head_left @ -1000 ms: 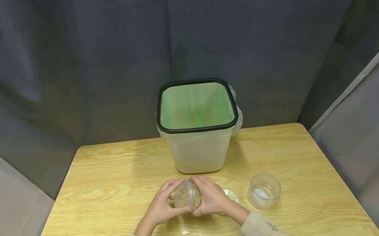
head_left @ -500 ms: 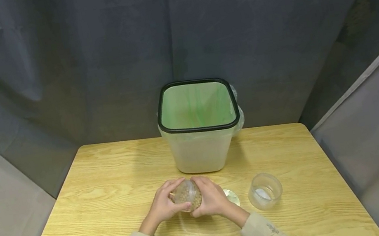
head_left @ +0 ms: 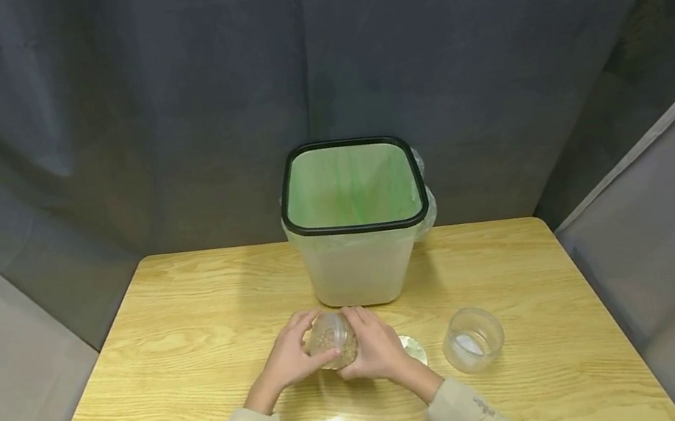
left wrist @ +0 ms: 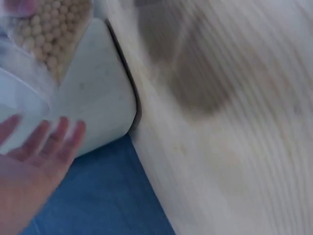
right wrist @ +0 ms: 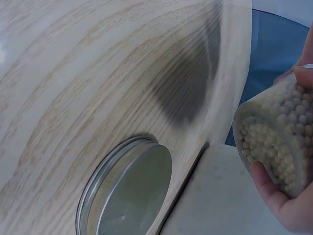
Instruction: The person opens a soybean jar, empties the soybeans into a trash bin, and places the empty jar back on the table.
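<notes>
My right hand grips a clear jar of small round beige beans, its thumb on the flat base in the right wrist view. The jar is held tilted above the table. My left hand is at its other end, thumb against the jar's side. In the left wrist view the left fingers are blurred, fairly straight and spread beside the clear end of the jar. Below the right forearm a round metal lid lies on the table.
Behind the hands stands a pale bin with a black rim and a plastic liner. To the right a short clear round container holds something whitish. The wooden table backs onto a dark curtain.
Both hands have shifted slightly away from the body with the jar. The jar has turned a little, and the left fingers have moved around its end. Container, lid and bin stay put.
</notes>
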`<state>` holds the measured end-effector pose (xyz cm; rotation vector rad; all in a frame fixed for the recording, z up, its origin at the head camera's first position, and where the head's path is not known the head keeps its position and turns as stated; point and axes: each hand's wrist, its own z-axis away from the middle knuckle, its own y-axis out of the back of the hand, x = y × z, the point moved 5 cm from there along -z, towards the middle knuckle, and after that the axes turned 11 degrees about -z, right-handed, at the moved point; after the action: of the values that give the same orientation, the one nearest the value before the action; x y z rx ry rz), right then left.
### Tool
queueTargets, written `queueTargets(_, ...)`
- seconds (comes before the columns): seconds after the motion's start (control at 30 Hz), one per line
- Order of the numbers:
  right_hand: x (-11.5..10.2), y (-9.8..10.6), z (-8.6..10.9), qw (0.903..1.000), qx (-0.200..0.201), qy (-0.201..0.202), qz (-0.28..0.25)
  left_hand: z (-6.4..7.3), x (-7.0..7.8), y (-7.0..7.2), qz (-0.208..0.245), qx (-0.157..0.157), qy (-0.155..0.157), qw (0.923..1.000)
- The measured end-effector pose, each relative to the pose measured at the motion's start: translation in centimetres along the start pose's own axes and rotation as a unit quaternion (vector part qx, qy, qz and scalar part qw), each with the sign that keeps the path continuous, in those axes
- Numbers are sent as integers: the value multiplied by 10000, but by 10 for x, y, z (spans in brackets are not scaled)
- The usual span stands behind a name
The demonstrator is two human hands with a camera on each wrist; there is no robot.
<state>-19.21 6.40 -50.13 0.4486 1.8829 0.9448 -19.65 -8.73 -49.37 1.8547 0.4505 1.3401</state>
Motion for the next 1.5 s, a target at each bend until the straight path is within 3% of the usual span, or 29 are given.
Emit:
queueTargets(0.17,2,2,2,9999,-9,-47,-142,2,9,8,266,-293,-1110,9930)
queueTargets(0.3,2,3,4,9999,-44,-7,-91,4,12,10,364,-489,-1443,9877)
queueTargets(0.4,2,3,5,9999,-79,-13,-106,4,10,8,399,-538,-1278,9895)
queueTargets(0.5,0,4,6,9999,-86,8,-106,4,7,7,409,-426,-873,9944)
queueTargets(0.67,-3,4,5,9998,-25,204,-17,4,2,5,134,-211,-83,9997)
queueTargets(0.8,-4,3,5,9996,-25,270,100,3,2,3,-146,-236,215,9994)
queueTargets(0.93,-3,3,5,9996,-31,252,108,5,3,3,-239,-197,117,9995)
queueTargets(1.13,-4,5,5,9997,-4,244,87,7,10,4,207,-311,-999,9943)
queueTargets(1.23,-4,6,5,9996,38,269,71,7,12,5,293,-396,-1279,9906)
queueTargets(1.37,-4,6,5,9994,30,316,100,6,10,5,379,-398,-1009,9934)
queueTargets(1.5,-4,5,5,9994,9,334,91,5,6,4,300,-362,-254,9986)
